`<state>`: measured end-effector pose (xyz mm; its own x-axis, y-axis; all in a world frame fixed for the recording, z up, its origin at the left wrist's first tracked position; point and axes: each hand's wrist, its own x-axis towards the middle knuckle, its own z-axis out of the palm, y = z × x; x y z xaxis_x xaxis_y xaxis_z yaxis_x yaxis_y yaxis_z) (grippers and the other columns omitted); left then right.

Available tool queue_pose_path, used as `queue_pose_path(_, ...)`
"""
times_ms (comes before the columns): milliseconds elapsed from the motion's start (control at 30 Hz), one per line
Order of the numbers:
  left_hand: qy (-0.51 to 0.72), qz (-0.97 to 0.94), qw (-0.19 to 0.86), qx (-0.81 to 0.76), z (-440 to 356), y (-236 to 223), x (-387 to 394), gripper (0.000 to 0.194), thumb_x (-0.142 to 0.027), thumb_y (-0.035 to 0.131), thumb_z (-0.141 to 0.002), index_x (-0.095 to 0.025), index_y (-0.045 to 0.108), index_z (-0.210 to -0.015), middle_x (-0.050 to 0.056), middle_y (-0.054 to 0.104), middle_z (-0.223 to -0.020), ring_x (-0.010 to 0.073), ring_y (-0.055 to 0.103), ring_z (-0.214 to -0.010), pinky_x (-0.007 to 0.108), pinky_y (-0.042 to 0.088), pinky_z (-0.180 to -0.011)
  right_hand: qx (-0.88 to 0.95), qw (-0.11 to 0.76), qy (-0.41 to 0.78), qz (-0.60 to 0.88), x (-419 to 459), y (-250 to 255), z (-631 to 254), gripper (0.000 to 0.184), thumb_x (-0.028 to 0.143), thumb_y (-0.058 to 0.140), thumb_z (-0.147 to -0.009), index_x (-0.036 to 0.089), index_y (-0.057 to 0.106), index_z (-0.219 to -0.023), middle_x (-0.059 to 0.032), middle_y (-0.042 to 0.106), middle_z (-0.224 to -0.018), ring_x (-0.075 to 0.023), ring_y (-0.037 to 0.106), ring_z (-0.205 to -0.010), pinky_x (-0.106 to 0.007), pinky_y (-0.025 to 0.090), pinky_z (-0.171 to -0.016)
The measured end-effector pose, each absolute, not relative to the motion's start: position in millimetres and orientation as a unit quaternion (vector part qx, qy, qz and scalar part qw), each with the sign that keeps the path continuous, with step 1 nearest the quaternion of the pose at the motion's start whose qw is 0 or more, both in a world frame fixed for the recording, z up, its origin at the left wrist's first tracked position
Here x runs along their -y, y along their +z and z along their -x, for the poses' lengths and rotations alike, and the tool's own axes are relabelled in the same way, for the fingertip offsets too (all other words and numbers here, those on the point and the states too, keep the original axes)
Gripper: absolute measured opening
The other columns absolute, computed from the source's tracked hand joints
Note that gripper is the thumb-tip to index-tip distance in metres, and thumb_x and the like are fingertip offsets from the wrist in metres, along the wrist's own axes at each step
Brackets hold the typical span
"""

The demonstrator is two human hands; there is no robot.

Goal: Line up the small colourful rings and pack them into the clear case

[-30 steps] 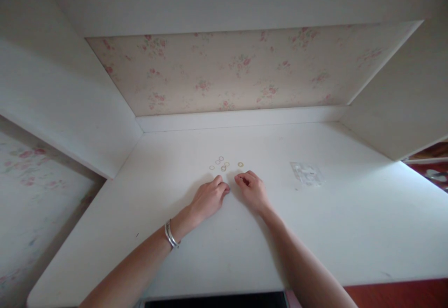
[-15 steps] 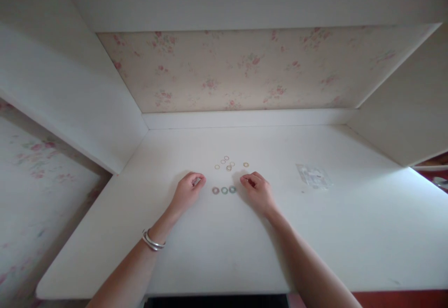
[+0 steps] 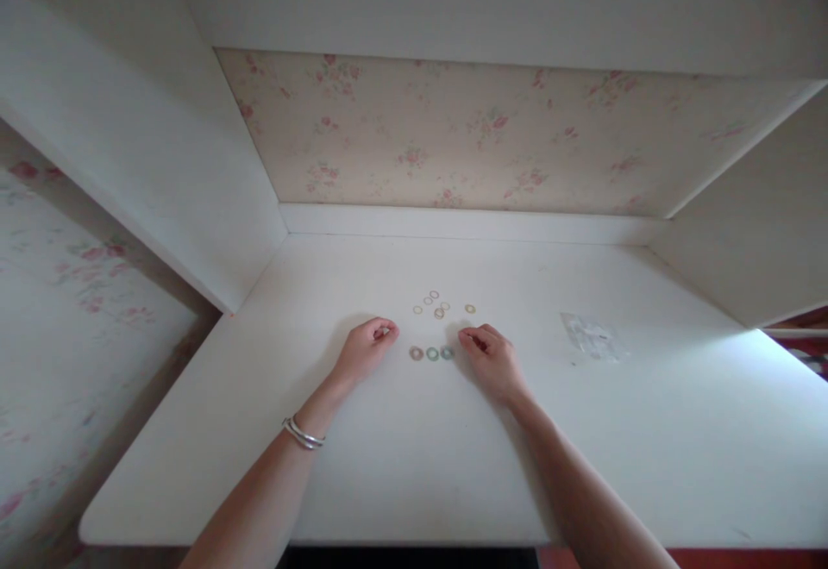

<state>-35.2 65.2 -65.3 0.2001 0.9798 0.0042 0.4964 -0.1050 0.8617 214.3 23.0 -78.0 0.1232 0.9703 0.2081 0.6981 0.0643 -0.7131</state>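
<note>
My left hand (image 3: 370,347) rests on the white table with its fingers curled and thumb tip against the fingertips; nothing shows in it. Opposite, my right hand (image 3: 492,360) lies in a similar closed curl, also with nothing visible inside. Between them three thicker flat rings form a row: a pinkish-brown ring (image 3: 416,346), a green ring (image 3: 433,347) and a grey-green ring (image 3: 447,347), the last nearest my right fingers. Beyond these lie several thin gold-coloured rings (image 3: 445,306), some overlapping. A separate gold-coloured ring (image 3: 469,309) sits just past my right hand. Neither hand touches a ring.
On the right of the white table (image 3: 414,465) lies a crumpled clear plastic bag (image 3: 593,339), with a tiny dark speck (image 3: 573,364) beside its near edge. White panels stand at both sides, and a low ledge (image 3: 479,223) runs along the back under flowered wallpaper.
The camera view has turned slightly, so everything appears shifted to the right. My hands keep the same pose, and the rings stay in the same arrangement.
</note>
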Motion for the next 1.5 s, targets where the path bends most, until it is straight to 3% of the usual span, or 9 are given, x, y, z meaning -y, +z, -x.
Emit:
queue_pose_path(233,0.317,-0.676,0.386,-0.542,37,-68,-68,0.032,-0.044,0.05,-0.08,-0.018,0.066,-0.089,0.0,0.064,-0.072,0.0134,0.056,-0.064,0.023,0.041,-0.06,0.694,0.279,0.154,0.646,-51,-70,-209,0.03,0.035,0.046,-0.085,0.025,0.068,-0.103,-0.0024,0.062,-0.081,-0.0129,0.055,-0.066,-0.025,0.039,-0.065)
queue_pose_path(533,0.331,-0.676,0.397,-0.525,40,-70,-69,0.029,-0.043,0.051,-0.08,-0.019,0.066,-0.088,-0.001,0.065,-0.072,0.0131,0.056,-0.064,0.023,0.041,-0.06,0.752,0.215,0.127,0.61,-80,-55,-201,0.023,0.033,0.05,-0.085,0.03,0.071,-0.093,-0.0021,0.063,-0.084,-0.0136,0.058,-0.072,-0.023,0.039,-0.067)
queue_pose_path(933,0.317,-0.688,0.385,-0.527,41,-67,-68,0.03,-0.042,0.049,-0.081,-0.019,0.067,-0.088,-0.001,0.062,-0.068,0.013,0.053,-0.061,0.023,0.037,-0.056,0.759,0.181,0.107,0.616,-78,-65,-208,0.024,0.035,0.049,-0.087,0.031,0.07,-0.098,-0.0015,0.062,-0.087,-0.0132,0.058,-0.072,-0.023,0.038,-0.065)
queue_pose_path(1233,0.322,-0.689,0.381,-0.526,40,-70,-69,0.03,-0.042,0.05,-0.081,-0.019,0.066,-0.088,-0.001,0.061,-0.068,0.0129,0.053,-0.061,0.023,0.037,-0.057,0.76,0.21,0.089,0.609,-69,-72,-208,0.028,0.035,0.042,-0.091,0.029,0.069,-0.096,-0.0021,0.061,-0.089,-0.0124,0.058,-0.075,-0.022,0.039,-0.067)
queue_pose_path(1500,0.331,-0.68,0.385,-0.529,39,-66,-67,0.029,-0.042,0.051,-0.08,-0.018,0.066,-0.086,-0.002,0.058,-0.066,0.0122,0.05,-0.06,0.023,0.036,-0.056,0.728,0.327,0.092,0.595,-56,-74,-222,0.028,0.037,0.045,-0.09,0.024,0.069,-0.092,-0.0033,0.061,-0.084,-0.0128,0.056,-0.07,-0.024,0.042,-0.065)
